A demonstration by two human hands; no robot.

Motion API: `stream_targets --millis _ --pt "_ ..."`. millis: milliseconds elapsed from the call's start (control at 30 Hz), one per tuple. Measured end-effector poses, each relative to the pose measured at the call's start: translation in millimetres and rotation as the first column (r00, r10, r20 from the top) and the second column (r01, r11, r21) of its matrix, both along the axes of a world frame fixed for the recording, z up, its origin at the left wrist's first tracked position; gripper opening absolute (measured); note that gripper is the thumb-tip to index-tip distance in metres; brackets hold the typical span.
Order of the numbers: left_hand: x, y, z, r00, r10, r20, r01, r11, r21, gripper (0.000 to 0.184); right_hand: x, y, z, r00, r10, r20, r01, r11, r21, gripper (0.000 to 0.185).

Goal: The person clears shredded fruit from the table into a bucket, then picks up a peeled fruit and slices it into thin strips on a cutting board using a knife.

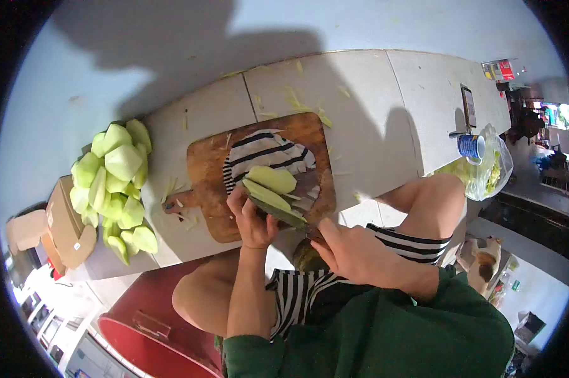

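Tiled counter (360, 132) bearing a wooden cutting board (207, 173). Left hand (254, 223): fingers gripping a peeled green mango piece (264, 195) above the board. Right hand (363, 255): fingers closed round the knife (286, 217). Risk: slick flesh, if it slips, could bring the blade against the left fingertips.

The right hand (360, 255) hides the handle of the knife (279, 213). The bin (155, 321) runs off below; the doorway clutter (554, 165) is blurred.
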State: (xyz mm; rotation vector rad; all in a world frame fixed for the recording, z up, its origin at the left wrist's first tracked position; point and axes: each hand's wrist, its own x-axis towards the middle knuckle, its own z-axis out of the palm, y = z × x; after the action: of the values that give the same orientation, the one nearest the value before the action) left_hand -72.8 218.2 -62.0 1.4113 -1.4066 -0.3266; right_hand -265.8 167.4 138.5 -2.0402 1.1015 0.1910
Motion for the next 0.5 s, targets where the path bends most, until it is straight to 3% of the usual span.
stream_targets --millis 100,167,267,500 --pt "0.6 -0.2 5.1 1.000 -0.008 0.005 0.008 0.999 0.034 0.056 7.0 -0.9 -33.1 0.992 -0.034 0.119 0.045 0.995 -0.088 0.027" --pt "0.1 -0.6 8.4 0.999 -0.006 0.039 0.005 0.999 0.039 0.051 12.7 3.6 -72.6 0.994 -0.053 0.099 0.061 0.995 -0.080 0.027" --pt "0.0 0.7 9.6 1.000 -0.009 0.018 0.008 0.999 0.046 0.048 15.6 -6.0 -82.6 0.994 -0.047 0.095 0.056 0.994 -0.089 0.026" --pt "0.1 1.0 -0.1 1.000 -0.001 -0.019 0.001 1.000 -0.008 0.052 7.1 -2.5 -11.0 0.992 -0.060 0.110 0.060 0.998 0.001 0.028"
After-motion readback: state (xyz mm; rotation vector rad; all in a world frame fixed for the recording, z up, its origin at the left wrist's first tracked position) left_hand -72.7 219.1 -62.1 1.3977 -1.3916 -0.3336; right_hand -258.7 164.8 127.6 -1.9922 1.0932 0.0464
